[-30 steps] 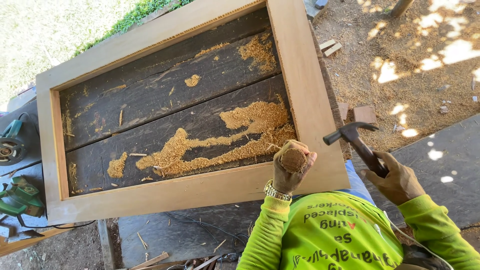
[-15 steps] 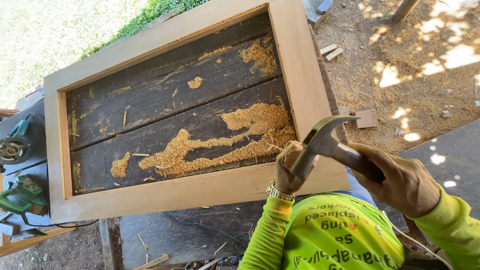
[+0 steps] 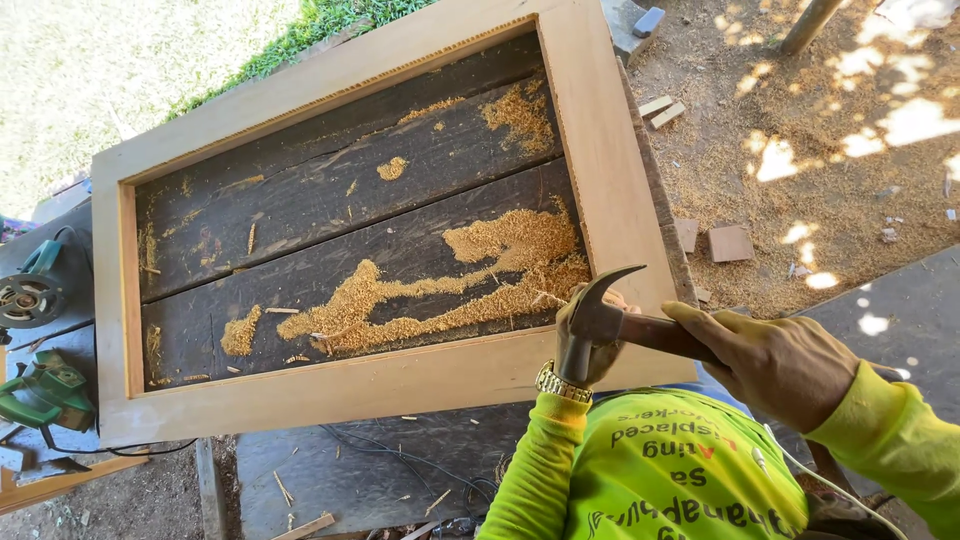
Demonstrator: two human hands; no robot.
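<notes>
One wooden frame (image 3: 400, 380) lies flat on the dark planks of the bench (image 3: 330, 200), and several patches of sawdust (image 3: 470, 270) are scattered over the planks inside it. One hammer (image 3: 620, 322) is in play, its metal head over the frame's near right corner. The right hand (image 3: 775, 360) is closed tight around the hammer's handle, fingers fully wrapped. The left hand (image 3: 590, 335) rests at that same corner of the frame, just under the hammer head, fingers curled in; the head hides much of it, so I cannot tell whether it pinches anything. A gold watch (image 3: 563, 383) sits on the left wrist. Two green power tools (image 3: 40, 390) lie at the left edge of the bench, one above the other. On the sawdust-strewn ground to the right lie a few small wood offcuts (image 3: 730, 243), two flat squares near the frame and two short blocks farther up.
</notes>
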